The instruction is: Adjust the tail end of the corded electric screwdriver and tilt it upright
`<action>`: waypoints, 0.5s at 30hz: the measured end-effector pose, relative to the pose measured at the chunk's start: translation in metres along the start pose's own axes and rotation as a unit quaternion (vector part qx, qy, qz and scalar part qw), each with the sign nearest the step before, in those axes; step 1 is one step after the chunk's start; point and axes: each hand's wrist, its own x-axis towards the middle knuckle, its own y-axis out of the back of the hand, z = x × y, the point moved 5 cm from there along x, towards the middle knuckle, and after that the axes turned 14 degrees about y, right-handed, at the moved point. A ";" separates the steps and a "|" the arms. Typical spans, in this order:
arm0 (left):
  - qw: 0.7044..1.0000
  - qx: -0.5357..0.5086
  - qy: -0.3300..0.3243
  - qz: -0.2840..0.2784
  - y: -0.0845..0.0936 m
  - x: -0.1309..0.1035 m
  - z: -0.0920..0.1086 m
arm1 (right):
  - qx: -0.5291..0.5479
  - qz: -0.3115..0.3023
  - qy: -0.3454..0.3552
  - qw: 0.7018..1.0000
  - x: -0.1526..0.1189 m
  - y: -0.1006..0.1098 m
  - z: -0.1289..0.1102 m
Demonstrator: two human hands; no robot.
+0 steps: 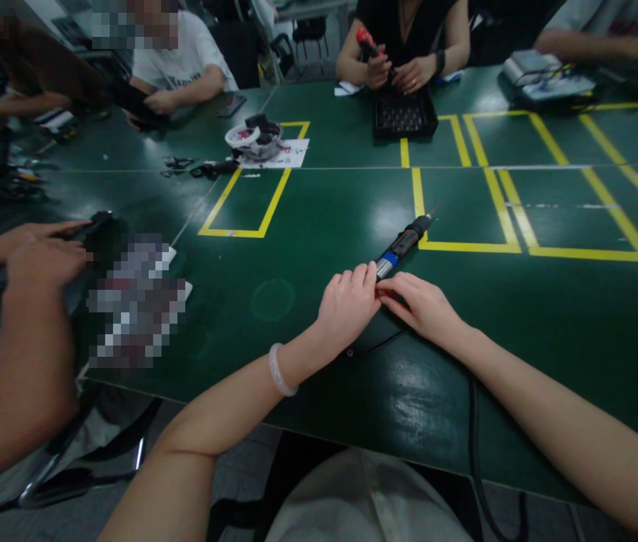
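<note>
A corded electric screwdriver (406,239) with a black front, a blue band and a silver section lies slantwise over the green table, its thin bit pointing away to the right. My left hand (348,302) is closed round its rear part, and a bracelet circles that wrist. At the same rear end, my right hand (421,302) pinches close to a small red part, fingertips touching my left hand. My fingers hide most of the handle's back. A black cable (474,436) runs beneath my right forearm and over the table's near edge.
Yellow tape (471,247) marks rectangles on the green table (319,218). Across from me, a person handles a red-handled tool above a black tray (405,117). A round container of parts (256,143) stands on paper. Another person's hands (48,252) work at left, near blurred packets (138,301).
</note>
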 end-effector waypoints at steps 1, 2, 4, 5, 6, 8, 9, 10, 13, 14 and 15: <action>1.000 -0.007 -0.005 0.002 0.000 0.000 -0.002 | 0.010 -0.001 -0.009 1.000 0.000 -0.001 0.001; 1.000 -0.015 -0.011 0.005 -0.001 0.000 -0.003 | 0.022 -0.001 -0.020 1.000 0.000 -0.001 0.002; 0.999 -0.030 -0.020 0.008 -0.003 -0.001 -0.007 | 0.059 0.007 -0.055 0.997 0.000 -0.001 0.003; 0.999 -0.037 -0.023 0.007 -0.003 -0.001 -0.009 | 0.089 0.016 -0.083 0.992 0.000 0.000 0.005; 0.999 -0.044 -0.025 0.005 -0.004 -0.001 -0.011 | 0.131 0.025 -0.120 0.984 -0.001 -0.001 0.007; 0.998 -0.053 -0.028 -0.001 -0.005 -0.002 -0.013 | 0.245 0.036 -0.208 0.946 -0.004 -0.004 0.013; 0.998 -0.055 -0.030 -0.004 -0.006 -0.002 -0.014 | 0.307 0.039 -0.252 0.917 -0.006 -0.007 0.015; 0.998 -0.055 -0.032 -0.006 -0.006 -0.002 -0.014 | 0.364 0.042 -0.290 0.884 -0.008 -0.011 0.017; 0.998 -0.055 -0.031 -0.010 -0.006 -0.002 -0.014 | 0.463 0.054 -0.355 0.810 -0.012 -0.017 0.019; 0.998 -0.056 -0.031 -0.010 -0.007 -0.001 -0.014 | 0.475 0.059 -0.360 0.801 -0.013 -0.018 0.020; 0.998 -0.056 -0.030 -0.009 -0.007 -0.001 -0.014 | 0.480 0.062 -0.359 0.798 -0.013 -0.019 0.020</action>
